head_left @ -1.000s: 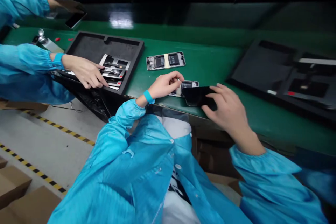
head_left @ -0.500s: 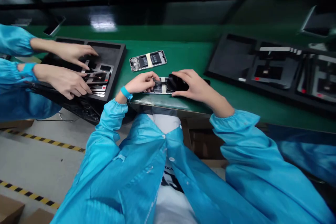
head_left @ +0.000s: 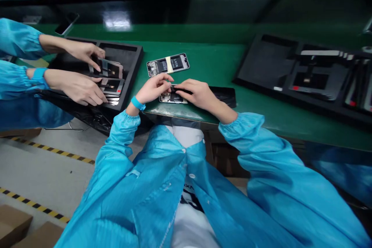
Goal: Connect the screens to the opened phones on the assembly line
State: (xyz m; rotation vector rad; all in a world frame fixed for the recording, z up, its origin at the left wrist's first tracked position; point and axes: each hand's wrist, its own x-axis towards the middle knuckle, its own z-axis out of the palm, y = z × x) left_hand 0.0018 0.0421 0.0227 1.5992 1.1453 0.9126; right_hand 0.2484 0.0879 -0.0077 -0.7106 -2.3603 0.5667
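Open-backed smartphone body (head_left: 173,98) flat on the green workbench (head_left: 203,62), directly under both hands, its dark inner parts partly hidden by the fingers. Person's left hand (head_left: 152,89), blue wristband (head_left: 137,103) at the wrist, curled at the body's upper edge; right hand (head_left: 197,93), fingers (head_left: 181,90) bent over the body's middle. Both hands closed in around the body, though firm grasp or light touch impossible to tell from this view. Just beyond the right hand, a flat black panel (head_left: 223,96) on the bench. Ahead of the grip and near the left fingertips, a second phone body (head_left: 167,65) with a pale strip of tape across it. Left of the grip, a black foam tray (head_left: 136,62) with stacked phone bodies (head_left: 112,85), a co-worker's upper hand (head_left: 84,52) and lower hand (head_left: 74,89) among them. Right of the grip, a wider dark foam tray (head_left: 250,62) with more pieces. Farther ahead, a phone (head_left: 66,24) on a ledge. Below the grip, blue smock sleeves (head_left: 244,126), then a floor with hazard tape (head_left: 49,149) and cardboard boxes (head_left: 13,221).
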